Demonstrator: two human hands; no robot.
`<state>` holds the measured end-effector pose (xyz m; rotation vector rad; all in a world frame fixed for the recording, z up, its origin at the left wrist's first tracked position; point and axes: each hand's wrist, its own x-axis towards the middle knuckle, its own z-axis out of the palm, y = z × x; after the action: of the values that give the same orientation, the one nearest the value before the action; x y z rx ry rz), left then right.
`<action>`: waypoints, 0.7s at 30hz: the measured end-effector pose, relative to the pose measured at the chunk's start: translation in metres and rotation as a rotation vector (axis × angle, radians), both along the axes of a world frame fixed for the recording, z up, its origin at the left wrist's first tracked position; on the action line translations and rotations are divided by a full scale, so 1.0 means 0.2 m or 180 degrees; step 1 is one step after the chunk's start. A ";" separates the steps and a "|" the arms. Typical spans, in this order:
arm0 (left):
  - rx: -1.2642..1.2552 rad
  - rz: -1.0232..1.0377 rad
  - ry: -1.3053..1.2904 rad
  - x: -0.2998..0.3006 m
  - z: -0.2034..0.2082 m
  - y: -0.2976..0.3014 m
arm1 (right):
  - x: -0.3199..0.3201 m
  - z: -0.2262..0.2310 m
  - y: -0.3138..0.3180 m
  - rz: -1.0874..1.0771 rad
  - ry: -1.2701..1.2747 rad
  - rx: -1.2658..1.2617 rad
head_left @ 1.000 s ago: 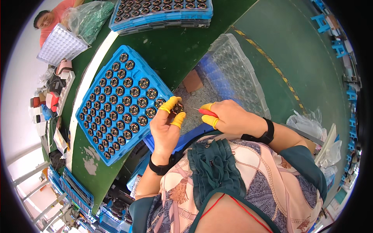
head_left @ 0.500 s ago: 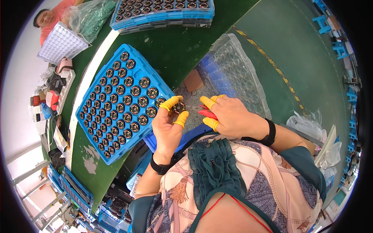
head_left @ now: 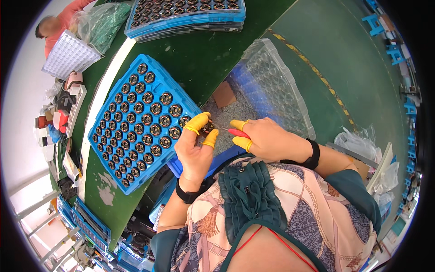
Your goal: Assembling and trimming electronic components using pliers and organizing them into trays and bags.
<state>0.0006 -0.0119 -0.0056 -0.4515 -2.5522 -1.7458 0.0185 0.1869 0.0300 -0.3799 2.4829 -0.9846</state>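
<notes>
My left hand (head_left: 195,147), with yellow finger cots on thumb and forefinger, pinches a small round motor stator (head_left: 208,127) with dark teeth and coppery windings. Closed around red-handled nippers (head_left: 239,133) is my right hand (head_left: 269,138), also in yellow cots. The slim metal tip of the nippers points left at the stator's edge; whether it touches is too small to tell. Just left of my left hand, a blue tray (head_left: 156,182) holds rows of similar stators on the green table.
More stators fill stacked trays (head_left: 190,22) at the table's far side. A clear plastic tray (head_left: 276,86) leans beyond my right hand. Below my hands is a blue bin edge (head_left: 222,162), with a brown cardboard piece (head_left: 224,94) farther off. Another person (head_left: 68,18) sits far left.
The nippers' handles have come together, and their tip has moved left to the stator. The stator is tilted more edge-on in my left hand. The other person's head has turned.
</notes>
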 end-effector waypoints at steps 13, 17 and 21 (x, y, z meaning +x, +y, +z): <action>0.1344 0.0069 -0.1347 -0.02 0.02 -0.03 | -0.04 0.00 0.08 -0.0464 -0.1042 -0.1013; 0.1503 0.0023 -0.1500 -0.03 0.06 0.00 | -0.01 0.00 0.06 0.0027 0.0381 -0.0056; 0.0639 -0.0383 -0.1672 -0.04 0.06 -0.04 | -0.01 0.06 0.05 0.0202 0.0684 0.0304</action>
<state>-0.0079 -0.0202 0.0059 -0.1525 -2.6566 -2.4102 0.0160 0.1972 0.0417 -0.5561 2.6790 -0.8348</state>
